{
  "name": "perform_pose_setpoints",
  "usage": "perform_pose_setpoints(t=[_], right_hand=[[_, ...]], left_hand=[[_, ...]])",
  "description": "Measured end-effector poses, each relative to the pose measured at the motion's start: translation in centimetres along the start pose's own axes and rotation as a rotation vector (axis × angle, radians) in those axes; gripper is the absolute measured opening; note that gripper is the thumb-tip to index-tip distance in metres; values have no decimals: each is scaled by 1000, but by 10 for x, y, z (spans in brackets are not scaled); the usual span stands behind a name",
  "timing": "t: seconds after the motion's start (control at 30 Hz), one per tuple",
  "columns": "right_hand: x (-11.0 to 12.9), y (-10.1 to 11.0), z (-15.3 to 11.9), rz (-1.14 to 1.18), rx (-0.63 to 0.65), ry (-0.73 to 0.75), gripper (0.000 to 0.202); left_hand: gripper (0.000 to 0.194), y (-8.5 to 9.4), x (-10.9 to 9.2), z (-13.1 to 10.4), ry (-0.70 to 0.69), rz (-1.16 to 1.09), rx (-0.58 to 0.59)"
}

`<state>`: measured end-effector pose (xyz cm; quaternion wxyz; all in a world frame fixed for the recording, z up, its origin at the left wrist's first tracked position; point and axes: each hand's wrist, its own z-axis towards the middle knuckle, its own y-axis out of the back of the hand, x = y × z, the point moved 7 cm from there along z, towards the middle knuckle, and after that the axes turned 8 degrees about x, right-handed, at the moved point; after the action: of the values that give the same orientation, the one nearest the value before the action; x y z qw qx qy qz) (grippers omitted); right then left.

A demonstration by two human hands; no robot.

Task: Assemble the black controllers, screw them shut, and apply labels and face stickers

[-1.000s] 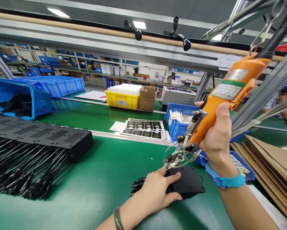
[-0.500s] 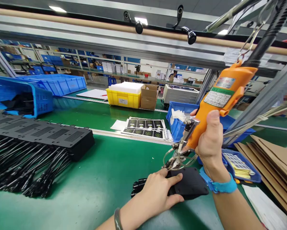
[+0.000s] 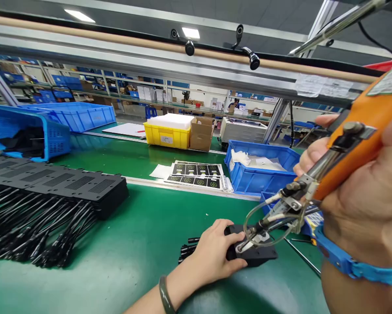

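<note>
My left hand (image 3: 214, 250) is closed around the left end of a black plastic box (image 3: 259, 252), pressing it to the green bench. Short black cable connectors (image 3: 187, 249) stick out at that end. In my right hand (image 3: 362, 192) is an orange electric screwdriver (image 3: 356, 131), leaning down to the left and held close to the camera. Its metal nose (image 3: 243, 247), with thin clear tubes looped around it, meets the top of the box close to my left fingertips. Whether the bit sits in a screw cannot be made out.
Several finished-looking black boxes (image 3: 109, 192) with bundled cables (image 3: 65, 226) stand in a row at left. Printed label sheets (image 3: 196, 174) lie beyond the rail. A blue bin (image 3: 261, 181) is behind the screwdriver; a yellow bin (image 3: 168, 137) and blue crates (image 3: 81, 115) stand farther back.
The screwdriver has come nearer the camera and to the right, tilting more. Its nose has moved from the box's far left edge to its top. My left hand still holds the box.
</note>
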<state>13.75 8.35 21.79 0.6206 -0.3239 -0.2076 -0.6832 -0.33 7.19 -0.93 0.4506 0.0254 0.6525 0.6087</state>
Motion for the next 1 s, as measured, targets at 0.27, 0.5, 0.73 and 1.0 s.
perform_pose_setpoints(t=[0.27, 0.5, 0.73, 1.0], right_hand=[[-41, -7, -40, 107, 24, -209, 52], [-51, -8, -57, 50, 73, -205, 45], [-53, -6, -72, 3, 27, -212, 41], [-50, -2, -68, 123, 59, -255, 49]], left_hand=[[55, -3, 4, 1, -57, -15, -90], [48, -2, 1, -1, -129, 34, -165], [37, -12, 6, 1, -167, 59, -253], [32, -8, 1, 3, -125, -18, -181]])
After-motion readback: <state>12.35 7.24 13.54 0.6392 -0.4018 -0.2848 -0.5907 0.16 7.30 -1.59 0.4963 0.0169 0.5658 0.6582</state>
